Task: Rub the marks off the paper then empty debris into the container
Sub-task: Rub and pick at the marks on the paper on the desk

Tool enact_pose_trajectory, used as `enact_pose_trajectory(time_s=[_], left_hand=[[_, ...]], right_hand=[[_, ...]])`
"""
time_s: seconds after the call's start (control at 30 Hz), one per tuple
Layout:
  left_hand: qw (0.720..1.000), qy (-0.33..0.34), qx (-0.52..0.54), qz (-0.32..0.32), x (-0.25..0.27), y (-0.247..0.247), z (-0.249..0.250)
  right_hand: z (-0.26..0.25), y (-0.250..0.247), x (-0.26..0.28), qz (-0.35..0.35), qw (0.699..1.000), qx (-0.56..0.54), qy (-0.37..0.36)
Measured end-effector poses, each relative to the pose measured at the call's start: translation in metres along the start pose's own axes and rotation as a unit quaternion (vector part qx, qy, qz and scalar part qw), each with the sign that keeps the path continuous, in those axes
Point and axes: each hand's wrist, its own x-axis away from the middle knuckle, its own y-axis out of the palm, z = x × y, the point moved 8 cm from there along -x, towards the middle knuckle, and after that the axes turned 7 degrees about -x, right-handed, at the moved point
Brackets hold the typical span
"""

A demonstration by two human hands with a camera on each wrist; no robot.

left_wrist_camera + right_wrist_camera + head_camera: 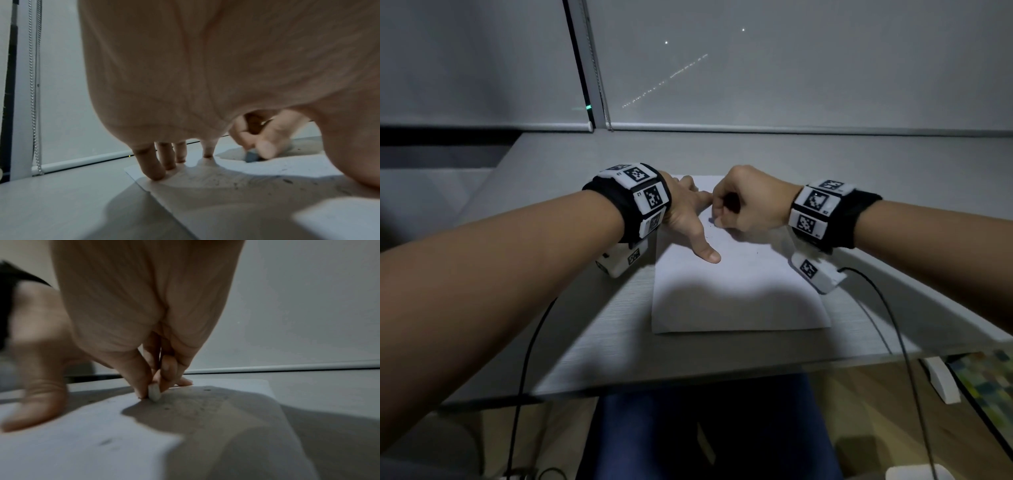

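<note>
A white sheet of paper [736, 294] lies on the grey desk [599, 335]. My left hand [688, 219] presses on its upper left part, fingers spread and straight [152, 165], thumb stretched out across the sheet. My right hand [743, 202] is curled just to the right of it and pinches a small pale eraser [154, 392] between thumb and fingertips, its end pushed down onto the paper [102, 434]. The same eraser [252, 156] shows past my left palm. Dark specks of debris [287, 181] lie scattered on the paper around both hands.
A closed roller blind [791, 68] with a bead chain [595, 68] hangs behind the desk. Black cables [893, 325] run from both wristbands over the front edge. A white object [943, 383] lies on the floor at the right. No container is in view.
</note>
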Motion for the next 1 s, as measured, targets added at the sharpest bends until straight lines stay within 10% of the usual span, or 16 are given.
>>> enact_pose_trajectory(time_s=[1.0], left_hand=[[1.0,-0.023,0.014,-0.011,0.016,-0.015,-0.011]], right_hand=[[0.049,-0.025,0.01,0.043,0.994,-0.041,0.087]])
